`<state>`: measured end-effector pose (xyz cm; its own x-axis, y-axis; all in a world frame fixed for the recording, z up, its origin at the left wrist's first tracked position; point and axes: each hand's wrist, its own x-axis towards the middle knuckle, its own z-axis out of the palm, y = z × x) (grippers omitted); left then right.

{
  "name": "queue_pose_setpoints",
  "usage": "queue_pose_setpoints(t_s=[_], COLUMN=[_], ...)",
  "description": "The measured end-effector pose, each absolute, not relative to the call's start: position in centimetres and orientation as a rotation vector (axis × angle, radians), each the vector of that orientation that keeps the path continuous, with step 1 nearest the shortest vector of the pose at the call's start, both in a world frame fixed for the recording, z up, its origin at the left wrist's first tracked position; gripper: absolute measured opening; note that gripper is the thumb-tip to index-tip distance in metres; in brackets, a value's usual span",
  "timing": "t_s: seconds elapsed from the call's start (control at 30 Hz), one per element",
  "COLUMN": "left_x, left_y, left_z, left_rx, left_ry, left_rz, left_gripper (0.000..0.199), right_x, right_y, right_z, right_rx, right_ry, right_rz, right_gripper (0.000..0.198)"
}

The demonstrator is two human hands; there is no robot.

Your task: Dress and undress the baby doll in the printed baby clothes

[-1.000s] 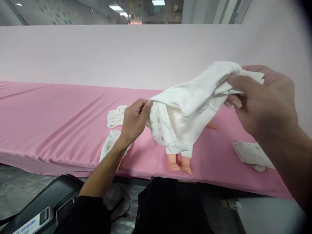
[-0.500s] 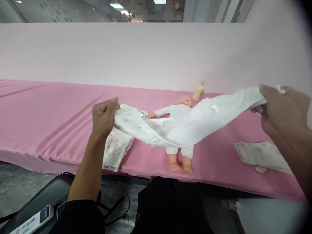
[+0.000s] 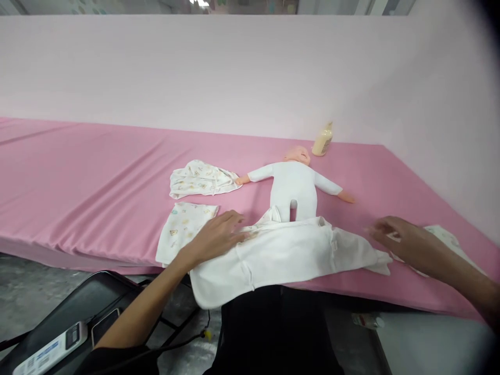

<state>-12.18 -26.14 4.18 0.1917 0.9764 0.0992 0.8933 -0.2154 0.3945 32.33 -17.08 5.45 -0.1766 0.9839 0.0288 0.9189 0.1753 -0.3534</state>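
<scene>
A white baby garment (image 3: 289,255) lies spread along the front edge of the table, its left end hanging over the edge. It covers the feet of a baby doll (image 3: 292,187) dressed in white, which lies with both arms out. My left hand (image 3: 221,234) rests at the garment's upper left part, fingers stretched out and not gripping. Off the garment's right end hovers my right hand (image 3: 398,239), its fingers loosely bent and apart, slightly blurred, with nothing in them. Behind it a folded printed cloth (image 3: 445,237) is partly hidden.
Left of the doll lie a crumpled printed cloth (image 3: 201,179) and a folded printed cloth (image 3: 179,232). A pump bottle (image 3: 322,140) stands near the wall. A pink sheet (image 3: 97,187) covers the table. A black chair (image 3: 97,291) holds a white device (image 3: 50,349) and a phone (image 3: 105,325).
The white garment, earlier stretched in the air between both hands, now lies at the table's front edge. Both hands have come down and let go. The doll's right-side arm shows again.
</scene>
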Motion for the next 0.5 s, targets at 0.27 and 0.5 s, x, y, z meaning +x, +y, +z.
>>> queue_pose_setpoints(t_s=[0.27,0.5], left_x=[-9.4,-10.7], left_y=[-24.7,-26.4], left_z=[3.4,5.2], left_rx=[2.345,2.208], left_ry=[1.719,1.646], left_rz=[0.488,0.952], left_gripper=[0.031,0.017], right_x=[23.0,23.4], right_y=[-15.9,-17.6], right_z=[5.5,6.4], right_rx=[-1.401,-1.311], right_ry=[-2.500,-2.591], right_rz=[0.752,1.161], right_gripper=[0.045,0.038])
